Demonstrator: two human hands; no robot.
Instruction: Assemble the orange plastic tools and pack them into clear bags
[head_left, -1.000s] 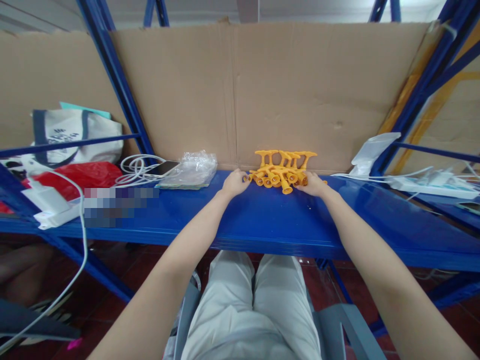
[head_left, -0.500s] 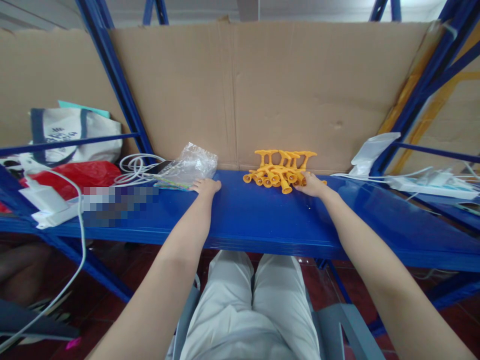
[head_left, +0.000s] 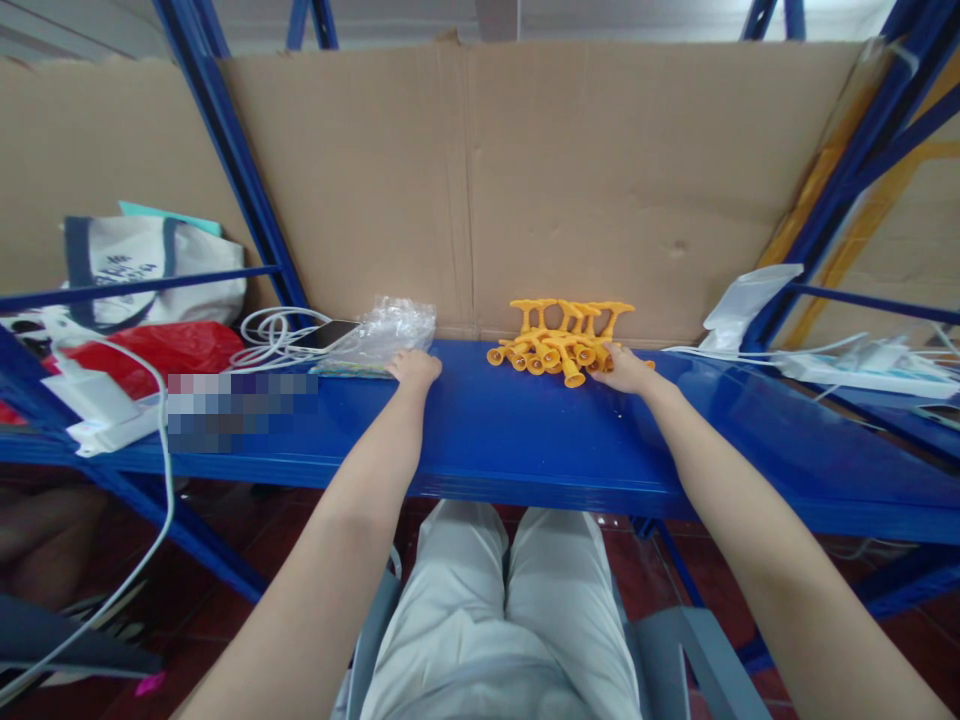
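Note:
My left hand (head_left: 415, 369) rests on the shelf at the right end of a crinkled clear plastic bag (head_left: 401, 325). Its fingers are bent over the bag's near edge, and thin colourful material (head_left: 349, 370) shows flat under the plastic. On the right, my right hand (head_left: 624, 370) curls round the right side of a pile of yellow trumpet-shaped plastic pieces (head_left: 551, 352). Thumb and fingers touch the outer pieces; how many they grip is hidden. Several of the pieces lie with their flared ends toward me, and others stand against the cardboard behind.
Upright cardboard (head_left: 570, 180) backs the blue shelf (head_left: 510, 440). To the left are coiled white cable (head_left: 262, 335), a dark flat object (head_left: 336, 332), a red bag (head_left: 165, 350), a tote bag (head_left: 202, 275) and a power strip (head_left: 120, 430). Another power strip (head_left: 862, 372) is at right.
The fingers of my left hand have drawn in toward the right, from spread to bent. The plastic bag has sunk lower, uncovering more of the dark object. My right hand stays at the pile.

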